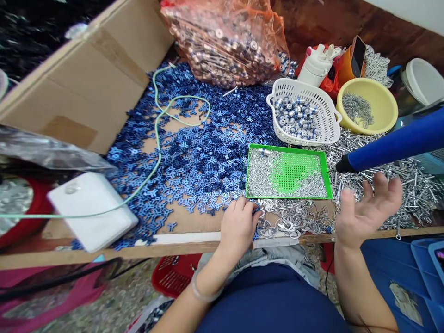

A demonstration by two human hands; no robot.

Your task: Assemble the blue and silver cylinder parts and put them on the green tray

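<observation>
A worker's left hand (pixel 239 223) curls at the near left corner of a green tray (pixel 325 169) of tiny metal pieces (pixel 258 178), any pinch impossible to tell; the right hand (pixel 364 215) spreads open right of the tray, near a blue screwdriver (pixel 391 142).

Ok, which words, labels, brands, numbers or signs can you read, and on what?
None can be read.
White plastic box: a round mark, too blurred to read.
Dark-screened device at upper right: too small to tell.
Blue cylindrical tool: no lettering visible.
</observation>
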